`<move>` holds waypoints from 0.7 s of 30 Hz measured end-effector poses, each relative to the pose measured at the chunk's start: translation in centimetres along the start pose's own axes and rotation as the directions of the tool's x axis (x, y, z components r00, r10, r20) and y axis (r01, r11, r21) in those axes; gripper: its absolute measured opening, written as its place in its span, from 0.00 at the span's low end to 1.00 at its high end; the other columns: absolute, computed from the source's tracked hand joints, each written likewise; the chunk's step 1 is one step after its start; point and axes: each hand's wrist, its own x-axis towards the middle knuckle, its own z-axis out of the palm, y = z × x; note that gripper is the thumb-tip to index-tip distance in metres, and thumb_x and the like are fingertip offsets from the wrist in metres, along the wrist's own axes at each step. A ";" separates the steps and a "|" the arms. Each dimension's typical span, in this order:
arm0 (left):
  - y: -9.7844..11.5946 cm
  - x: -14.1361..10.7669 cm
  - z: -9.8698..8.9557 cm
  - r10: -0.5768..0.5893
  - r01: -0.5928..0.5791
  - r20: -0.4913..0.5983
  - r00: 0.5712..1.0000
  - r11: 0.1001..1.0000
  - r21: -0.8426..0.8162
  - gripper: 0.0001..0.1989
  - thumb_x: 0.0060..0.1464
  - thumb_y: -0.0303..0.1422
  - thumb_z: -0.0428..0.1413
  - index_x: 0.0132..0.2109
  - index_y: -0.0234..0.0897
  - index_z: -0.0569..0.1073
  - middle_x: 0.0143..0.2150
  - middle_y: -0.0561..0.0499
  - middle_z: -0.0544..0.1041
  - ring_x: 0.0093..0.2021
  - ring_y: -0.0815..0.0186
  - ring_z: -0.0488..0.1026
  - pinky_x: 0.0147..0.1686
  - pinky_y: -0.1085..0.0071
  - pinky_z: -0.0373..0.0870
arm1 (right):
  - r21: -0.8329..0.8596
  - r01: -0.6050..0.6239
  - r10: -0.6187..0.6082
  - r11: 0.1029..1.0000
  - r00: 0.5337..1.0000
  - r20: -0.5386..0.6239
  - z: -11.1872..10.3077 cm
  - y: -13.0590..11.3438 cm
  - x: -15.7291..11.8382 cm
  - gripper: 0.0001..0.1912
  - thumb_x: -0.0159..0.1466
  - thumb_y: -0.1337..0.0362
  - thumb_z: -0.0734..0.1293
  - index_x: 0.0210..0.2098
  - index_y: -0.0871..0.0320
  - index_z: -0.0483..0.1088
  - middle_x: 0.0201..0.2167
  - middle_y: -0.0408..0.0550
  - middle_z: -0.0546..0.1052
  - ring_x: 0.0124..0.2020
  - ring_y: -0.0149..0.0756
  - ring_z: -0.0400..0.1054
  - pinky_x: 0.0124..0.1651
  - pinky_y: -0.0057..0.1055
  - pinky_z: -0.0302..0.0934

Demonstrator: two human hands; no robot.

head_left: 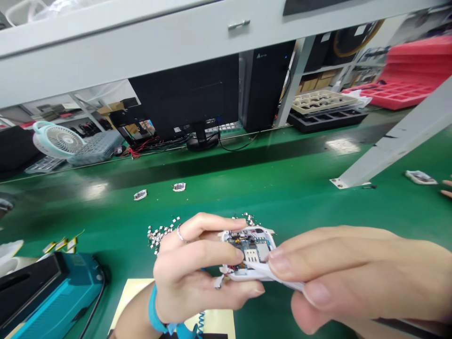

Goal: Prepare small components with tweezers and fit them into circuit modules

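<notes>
Small white electronics housing (249,247) held up in a two-hand grip

The housing sits open above the bench, clenched in the left hand (190,266), with its circuit board (243,245) and a metal SIM-style slot (250,256) facing up. The left fingers (212,226) curl over its near side, and their tips touch the rim and the board. The right hand (339,275) comes in from the other side, its fingertips (278,261) pinching a flat white strip (282,278) whose end lies against the lower edge of the housing. Whether that strip is a separate piece or part of the housing, the view does not settle.

A blue wrist strap (157,313) circles the left wrist below the housing, with a coiled cord (200,325) hanging from it, and a ring (181,234) sits on one left finger. Beyond the housing, a scatter of tiny black-and-white pieces (160,235) lies on the green bench mat (300,207), and two small white parts (158,188) lie farther out. Left of the housing stands a teal-and-black machine (49,296). Well to its right, another person's fingers (447,186) are just beside a white part (420,177). Far beyond it are a white desk fan (58,140), a monitor (183,94) and a red foam tray (395,94).
</notes>
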 end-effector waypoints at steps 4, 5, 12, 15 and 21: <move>-0.1 0.1 0.1 0.005 -0.005 0.001 1.000 1.000 0.007 0.09 0.43 0.33 0.61 0.31 0.33 0.70 0.38 0.45 0.74 0.33 0.65 0.74 0.25 0.75 0.74 | 0.036 0.055 -0.058 0.998 0.992 0.110 -0.7 0.7 -0.1 0.14 0.51 0.66 0.70 0.38 0.52 0.72 0.31 0.42 0.77 0.31 0.36 0.72 0.37 0.24 0.69; -0.1 0.1 0.1 -0.003 0.003 -0.002 1.000 1.000 0.011 0.09 0.42 0.33 0.61 0.31 0.33 0.70 0.38 0.45 0.74 0.33 0.65 0.74 0.26 0.75 0.74 | 0.056 0.049 -0.056 0.997 0.991 0.125 -0.8 0.8 -0.2 0.15 0.51 0.66 0.70 0.39 0.51 0.71 0.32 0.42 0.77 0.31 0.36 0.72 0.37 0.25 0.69; -0.1 -0.2 0.0 -0.028 0.028 -0.023 0.999 0.999 0.035 0.12 0.39 0.33 0.63 0.33 0.34 0.70 0.40 0.47 0.75 0.36 0.66 0.74 0.33 0.74 0.74 | 0.092 -0.109 0.097 0.990 0.987 0.130 -1.3 0.6 -0.9 0.17 0.52 0.70 0.69 0.40 0.49 0.71 0.33 0.41 0.76 0.34 0.36 0.72 0.38 0.27 0.70; -0.1 -0.2 0.0 -0.021 0.022 -0.029 0.999 0.999 0.036 0.13 0.39 0.33 0.63 0.33 0.34 0.70 0.40 0.47 0.75 0.36 0.66 0.74 0.33 0.74 0.74 | 0.107 -0.069 0.056 0.992 0.992 0.115 -1.1 0.8 -1.1 0.16 0.52 0.69 0.69 0.40 0.49 0.71 0.31 0.41 0.77 0.33 0.36 0.72 0.36 0.26 0.70; -0.1 -0.4 0.1 -0.011 0.012 -0.031 0.999 0.999 0.043 0.13 0.39 0.34 0.63 0.33 0.35 0.70 0.41 0.47 0.75 0.37 0.66 0.74 0.33 0.74 0.73 | 0.083 0.000 -0.002 0.997 1.000 0.019 -0.3 1.0 -1.1 0.11 0.54 0.64 0.68 0.38 0.48 0.72 0.30 0.41 0.77 0.31 0.34 0.72 0.34 0.22 0.69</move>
